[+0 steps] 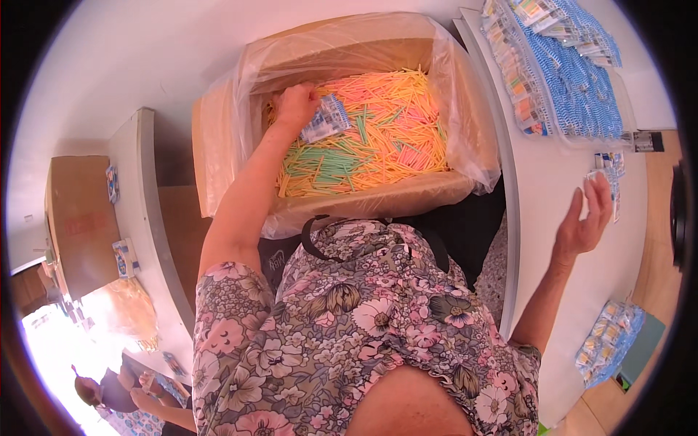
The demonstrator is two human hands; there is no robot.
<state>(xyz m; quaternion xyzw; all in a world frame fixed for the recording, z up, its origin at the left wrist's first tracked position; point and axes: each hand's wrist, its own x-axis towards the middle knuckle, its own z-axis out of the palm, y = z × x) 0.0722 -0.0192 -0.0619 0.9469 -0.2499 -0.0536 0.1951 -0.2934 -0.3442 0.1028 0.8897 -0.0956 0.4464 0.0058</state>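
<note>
At upper centre, a blue-and-white packet (329, 122) has its lower edge rising rightward; left hand (297, 106): finger grip, cannot tell; right hand (584, 221): thumb and fingers apart.

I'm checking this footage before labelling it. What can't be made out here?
All in the head view:
Whether the left hand grips the blue-white packet: its back hides the contact.
What lies beneath the coloured sticks: their top layer covers it.
Dark object: cut off by the right rim.
What the co-worker handles: too small.

Brown carton (81, 225) on left table (136, 189), toward outer edge; co-worker (116, 392) by near end; black rounded object (678, 218) past outer edge of right table (556, 182).
</note>
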